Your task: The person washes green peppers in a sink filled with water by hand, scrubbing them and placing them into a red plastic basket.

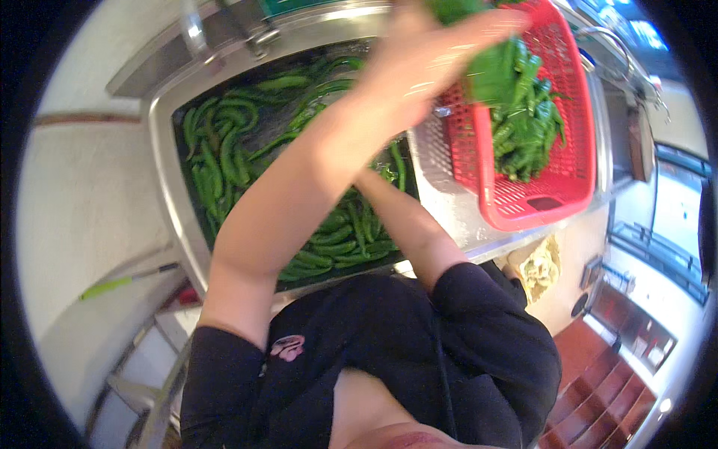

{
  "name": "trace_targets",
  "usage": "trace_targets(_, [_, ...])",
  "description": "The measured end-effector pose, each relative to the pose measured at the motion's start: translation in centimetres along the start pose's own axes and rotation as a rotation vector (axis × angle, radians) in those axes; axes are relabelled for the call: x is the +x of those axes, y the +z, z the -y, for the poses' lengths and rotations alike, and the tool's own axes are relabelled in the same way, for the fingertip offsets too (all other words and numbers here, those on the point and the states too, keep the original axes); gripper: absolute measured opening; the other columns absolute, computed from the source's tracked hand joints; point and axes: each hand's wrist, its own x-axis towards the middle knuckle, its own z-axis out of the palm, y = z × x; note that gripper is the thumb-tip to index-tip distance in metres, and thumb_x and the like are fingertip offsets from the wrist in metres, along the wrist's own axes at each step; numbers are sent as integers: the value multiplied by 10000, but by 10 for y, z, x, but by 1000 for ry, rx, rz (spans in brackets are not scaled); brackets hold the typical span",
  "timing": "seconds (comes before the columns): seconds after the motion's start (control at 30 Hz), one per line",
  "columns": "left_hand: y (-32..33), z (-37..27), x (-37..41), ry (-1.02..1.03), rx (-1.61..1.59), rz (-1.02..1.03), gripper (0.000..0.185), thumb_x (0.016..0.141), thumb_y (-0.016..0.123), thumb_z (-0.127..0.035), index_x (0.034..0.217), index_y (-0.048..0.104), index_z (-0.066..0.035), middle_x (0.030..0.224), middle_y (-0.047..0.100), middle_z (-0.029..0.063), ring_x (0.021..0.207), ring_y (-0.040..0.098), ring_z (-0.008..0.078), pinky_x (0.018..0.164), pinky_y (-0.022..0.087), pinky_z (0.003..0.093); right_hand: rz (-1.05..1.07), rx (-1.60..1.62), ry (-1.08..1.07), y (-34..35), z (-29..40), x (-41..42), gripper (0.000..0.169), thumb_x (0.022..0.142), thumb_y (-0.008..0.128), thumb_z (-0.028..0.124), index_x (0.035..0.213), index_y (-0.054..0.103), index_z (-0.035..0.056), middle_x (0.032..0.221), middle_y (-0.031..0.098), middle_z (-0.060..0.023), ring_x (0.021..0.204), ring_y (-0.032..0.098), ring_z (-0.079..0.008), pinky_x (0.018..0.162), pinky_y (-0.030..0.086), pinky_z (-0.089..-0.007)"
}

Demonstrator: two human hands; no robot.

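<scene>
My left hand (429,64) is blurred and reaches across to the red plastic basket (535,216). Blurred green peppers (493,76) lie against its fingers over the basket; whether it grips them or lets them drop is unclear. More long green peppers (527,146) are heaped inside the basket. Under my left arm, my right forearm (412,224) reaches into the stainless steel sink (168,185); the right hand itself is hidden behind the left forearm. Many green peppers (224,146) sit in water in the sink basin.
A metal faucet (196,33) stands at the sink's back left. The basket rests on the steel drainboard (449,207), right of the basin. A green-handled tool (120,283) is at the left. Behind the right arm is a container of pale food scraps (541,269).
</scene>
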Motion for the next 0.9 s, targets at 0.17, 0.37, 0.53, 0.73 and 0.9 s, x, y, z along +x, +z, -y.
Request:
trace_targets(0.17, [-8,82,-9,197,221,-272,485,847,609,-262,1194,427,24,1164,528,148,1071,511,225,931,408,334,19,392,71,-18,-4,-26,753,734,733,266,1339,351,32,1103,561,-161,1006,530,-233,858,440,-386])
trace_targets(0.37, [-170,162,-154,-391,257,-885,248,904,503,-238,1030,515,-25,945,528,56,821,505,140,760,421,288,-5,680,146,-24,2,6,460,772,695,311,1089,552,10,709,600,-47,548,533,-133,529,449,-260])
trace_targets(0.53, [-205,183,-170,-579,-107,-788,431,884,515,-429,1110,514,-63,1016,564,84,848,554,158,722,449,291,207,514,11,-7,15,6,320,778,689,221,1003,586,19,790,635,-41,622,573,-145,578,473,-276])
trace_targets(0.73, [-240,174,-128,-774,-482,-551,312,874,573,-344,1054,560,-90,921,614,119,793,591,213,662,512,334,312,170,-83,30,37,-43,321,790,698,241,1012,593,35,735,594,-25,618,554,-117,561,457,-266])
trace_targets(0.9, [-235,166,-123,-437,-431,-888,172,898,525,-93,1062,539,-43,805,534,59,692,533,210,643,495,331,-155,190,121,-13,25,-11,484,829,645,272,1182,486,-20,852,613,-67,813,589,-148,689,470,-287])
